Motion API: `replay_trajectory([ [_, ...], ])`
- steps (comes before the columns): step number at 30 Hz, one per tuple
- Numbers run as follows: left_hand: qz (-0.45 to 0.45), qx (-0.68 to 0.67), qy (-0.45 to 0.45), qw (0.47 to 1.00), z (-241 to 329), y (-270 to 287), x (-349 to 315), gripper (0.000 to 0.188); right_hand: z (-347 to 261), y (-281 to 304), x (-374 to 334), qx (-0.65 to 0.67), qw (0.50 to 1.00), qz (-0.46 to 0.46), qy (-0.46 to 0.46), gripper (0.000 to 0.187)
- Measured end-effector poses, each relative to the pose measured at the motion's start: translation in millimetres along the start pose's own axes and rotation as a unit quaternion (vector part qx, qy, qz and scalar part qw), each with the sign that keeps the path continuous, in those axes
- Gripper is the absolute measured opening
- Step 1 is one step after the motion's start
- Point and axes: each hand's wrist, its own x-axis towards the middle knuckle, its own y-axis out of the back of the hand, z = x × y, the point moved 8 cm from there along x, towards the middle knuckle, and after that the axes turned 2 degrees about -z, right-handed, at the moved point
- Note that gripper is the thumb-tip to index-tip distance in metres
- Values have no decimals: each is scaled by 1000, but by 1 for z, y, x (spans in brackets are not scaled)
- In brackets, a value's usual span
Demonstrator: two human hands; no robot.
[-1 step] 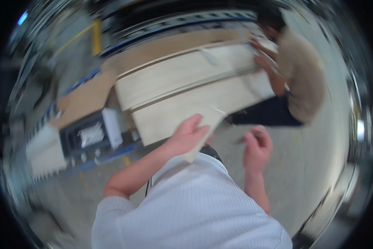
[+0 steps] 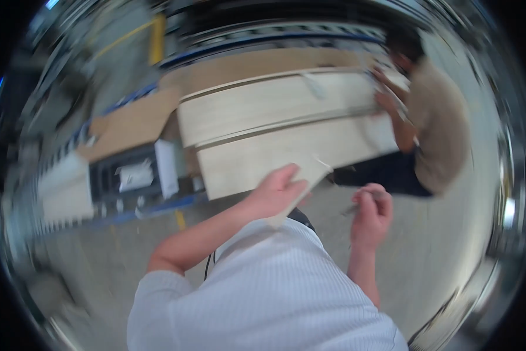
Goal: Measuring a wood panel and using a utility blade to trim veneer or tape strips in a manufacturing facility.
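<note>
My left hand [image 2: 277,193] grips a thin, pale, flat piece [image 2: 320,176], held tilted in front of my waist; whether it is card or board I cannot tell. My right hand [image 2: 370,217], to the right of it, is closed around a slim grey object [image 2: 351,210], too blurred to name. Beyond my hands lie two long, pale panels [image 2: 257,153], side by side. At their right end, a person in a tan shirt [image 2: 441,123] crouches with both hands on or close to the panels.
Brown cardboard [image 2: 228,69] lies behind the panels. On the left, an open carton [image 2: 137,120] holds a dark tray [image 2: 106,180] with a white packet [image 2: 135,175]. A blue-edged conveyor [image 2: 184,202] runs beneath. A yellow post [image 2: 157,40] stands at the far left.
The whole scene has shifted slightly right and down in the picture. Both hands keep their grip, each a little farther right.
</note>
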Motion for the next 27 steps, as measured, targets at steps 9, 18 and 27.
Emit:
replay_trajectory([
  [9, 381, -40, 78, 921, -118, 88, -127, 26, 109, -138, 23, -30, 903, -395, -166, 6],
  [18, 580, -33, 115, 806, -254, 118, -297, 21, 197, -215, -145, -117, 725, -599, -321, 33],
  [27, 515, 201, 227, 802, -340, 286, -383, 30, 296, -298, -302, -252, 710, -539, -378, 19],
])
